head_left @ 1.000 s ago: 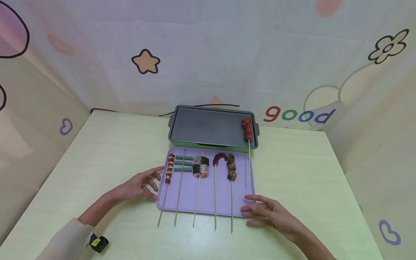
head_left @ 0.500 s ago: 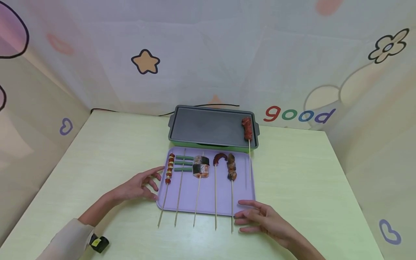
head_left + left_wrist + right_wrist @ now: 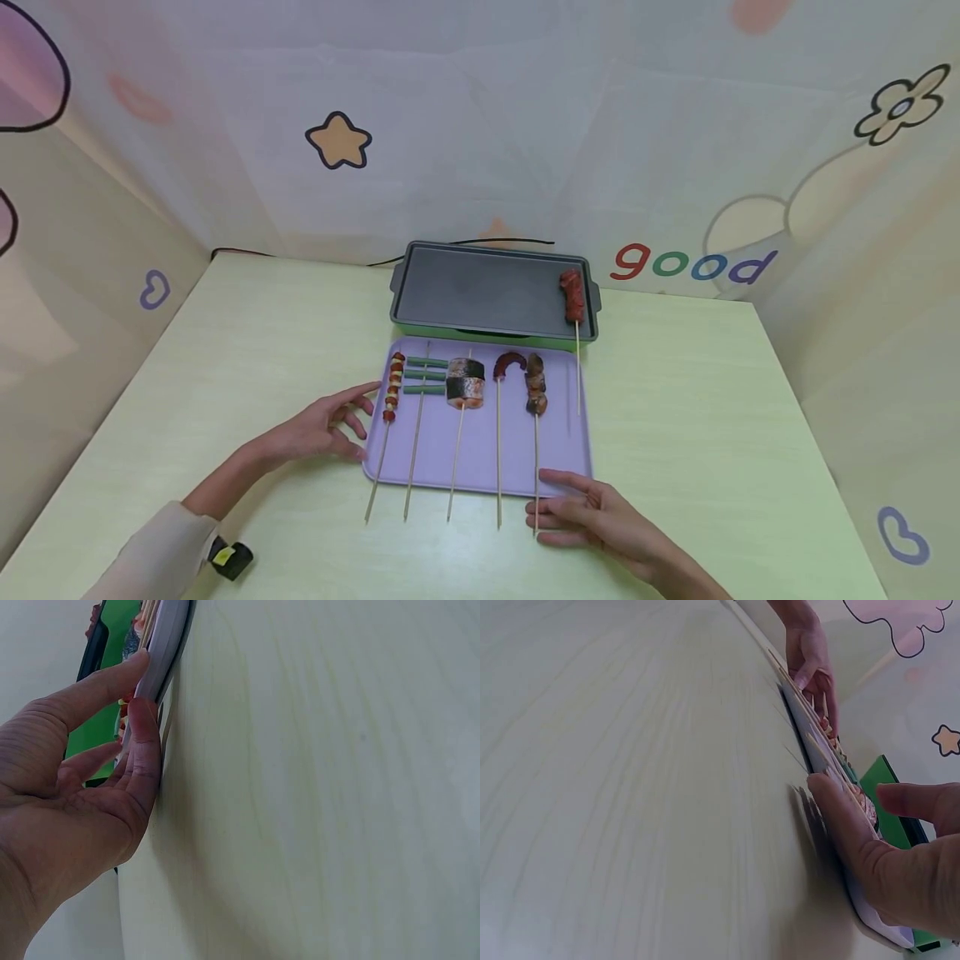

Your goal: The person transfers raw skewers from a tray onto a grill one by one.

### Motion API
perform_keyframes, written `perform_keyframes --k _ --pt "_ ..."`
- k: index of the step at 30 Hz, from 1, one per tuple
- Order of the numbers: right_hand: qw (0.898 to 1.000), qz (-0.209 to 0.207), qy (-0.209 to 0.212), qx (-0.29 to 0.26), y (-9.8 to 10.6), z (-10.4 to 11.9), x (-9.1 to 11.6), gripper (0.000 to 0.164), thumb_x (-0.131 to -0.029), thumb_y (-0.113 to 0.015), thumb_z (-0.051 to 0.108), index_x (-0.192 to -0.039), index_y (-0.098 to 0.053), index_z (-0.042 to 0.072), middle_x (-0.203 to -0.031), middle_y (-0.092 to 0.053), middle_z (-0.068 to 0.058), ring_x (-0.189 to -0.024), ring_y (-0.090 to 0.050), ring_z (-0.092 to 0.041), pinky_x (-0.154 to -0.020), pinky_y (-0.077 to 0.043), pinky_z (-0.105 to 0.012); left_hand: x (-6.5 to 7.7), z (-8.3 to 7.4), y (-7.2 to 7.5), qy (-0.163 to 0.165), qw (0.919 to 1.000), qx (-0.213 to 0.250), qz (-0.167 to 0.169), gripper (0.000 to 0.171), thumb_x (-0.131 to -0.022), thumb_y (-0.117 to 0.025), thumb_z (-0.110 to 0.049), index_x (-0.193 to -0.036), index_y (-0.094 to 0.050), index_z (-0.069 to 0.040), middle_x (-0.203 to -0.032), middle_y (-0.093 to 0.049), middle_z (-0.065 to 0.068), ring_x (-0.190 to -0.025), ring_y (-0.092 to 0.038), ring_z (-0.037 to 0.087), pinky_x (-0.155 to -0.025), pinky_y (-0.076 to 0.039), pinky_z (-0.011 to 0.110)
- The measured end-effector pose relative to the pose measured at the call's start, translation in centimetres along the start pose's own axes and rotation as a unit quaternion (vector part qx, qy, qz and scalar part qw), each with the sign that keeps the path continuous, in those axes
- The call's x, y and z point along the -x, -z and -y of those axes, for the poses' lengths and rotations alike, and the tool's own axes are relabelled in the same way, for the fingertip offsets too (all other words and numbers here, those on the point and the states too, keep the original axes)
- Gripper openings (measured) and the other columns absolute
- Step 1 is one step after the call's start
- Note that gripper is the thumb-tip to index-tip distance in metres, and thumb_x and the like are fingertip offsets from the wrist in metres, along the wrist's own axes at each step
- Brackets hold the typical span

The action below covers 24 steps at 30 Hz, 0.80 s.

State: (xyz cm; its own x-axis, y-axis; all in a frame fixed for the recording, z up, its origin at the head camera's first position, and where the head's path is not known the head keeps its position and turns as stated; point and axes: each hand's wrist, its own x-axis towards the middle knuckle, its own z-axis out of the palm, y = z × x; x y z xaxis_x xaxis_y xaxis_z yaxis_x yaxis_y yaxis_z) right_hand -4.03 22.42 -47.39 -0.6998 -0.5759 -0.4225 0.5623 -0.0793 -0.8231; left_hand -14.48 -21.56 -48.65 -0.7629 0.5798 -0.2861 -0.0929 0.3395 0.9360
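Observation:
A lilac tray (image 3: 476, 454) holds several skewers side by side, their sticks overhanging its front edge. My left hand (image 3: 318, 425) rests at the tray's left rim, fingers loosely bent and touching the edge. Closest to it lies a skewer of small red and pale pieces (image 3: 393, 387). My right hand (image 3: 600, 521) is at the front right corner, its fingers spread around the lower stick of the browned-chunk skewer (image 3: 536, 387). In the right wrist view the thumb (image 3: 836, 802) and forefinger stand apart. Whether they touch the stick cannot be told.
Behind the tray stands a dark griddle (image 3: 472, 292) on a green base. A red meat skewer (image 3: 572, 296) lies at its right end, stick reaching over the tray. Between the outer skewers are green stalks (image 3: 425, 376), a black-banded roll (image 3: 465, 383) and a curved dark red piece (image 3: 508, 362).
My right hand has moved left and a little nearer along the tray's front right corner, reaching the browned-chunk skewer's stick. My left hand stays at the rim.

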Motion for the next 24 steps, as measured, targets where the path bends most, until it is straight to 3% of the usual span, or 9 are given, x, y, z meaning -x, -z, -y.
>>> perform_keyframes --k 8,16,24 --pt "0.999 0.006 0.008 -0.042 -0.4 0.4 -0.3 0.076 -0.103 -0.059 0.006 -0.157 -0.009 -0.013 -0.126 -0.069 -0.022 -0.113 -0.072 -0.024 -0.1 -0.055 -0.038 -0.1 0.0 0.1 -0.001 1.0 -0.008 0.0 0.095 -0.085 -0.079 -0.002 -0.162 -0.024 -0.005 -0.136 -0.043 0.026 -0.104 -0.059 0.027 -0.079 -0.057 0.021" --pt "1.0 -0.018 0.003 -0.017 -0.2 0.8 -0.4 0.081 -0.098 -0.066 0.006 -0.158 -0.014 -0.01 -0.113 -0.075 -0.005 -0.107 -0.073 -0.017 -0.095 -0.058 -0.033 -0.1 -0.1 0.0 0.002 1.0 -0.006 0.001 0.094 -0.086 -0.079 -0.003 -0.162 -0.023 -0.005 -0.136 -0.043 0.025 -0.103 -0.06 0.025 -0.079 -0.057 0.021" --pt "1.0 -0.001 0.015 -0.002 0.5 1.2 -0.6 0.078 -0.099 -0.063 0.004 -0.161 -0.015 -0.005 -0.11 -0.075 0.001 -0.103 -0.073 -0.012 -0.093 -0.059 -0.032 -0.2 0.3 0.1 0.007 0.9999 -0.01 -0.003 0.095 -0.085 -0.079 -0.004 -0.162 -0.024 -0.006 -0.136 -0.043 0.024 -0.103 -0.06 0.023 -0.079 -0.057 0.021"
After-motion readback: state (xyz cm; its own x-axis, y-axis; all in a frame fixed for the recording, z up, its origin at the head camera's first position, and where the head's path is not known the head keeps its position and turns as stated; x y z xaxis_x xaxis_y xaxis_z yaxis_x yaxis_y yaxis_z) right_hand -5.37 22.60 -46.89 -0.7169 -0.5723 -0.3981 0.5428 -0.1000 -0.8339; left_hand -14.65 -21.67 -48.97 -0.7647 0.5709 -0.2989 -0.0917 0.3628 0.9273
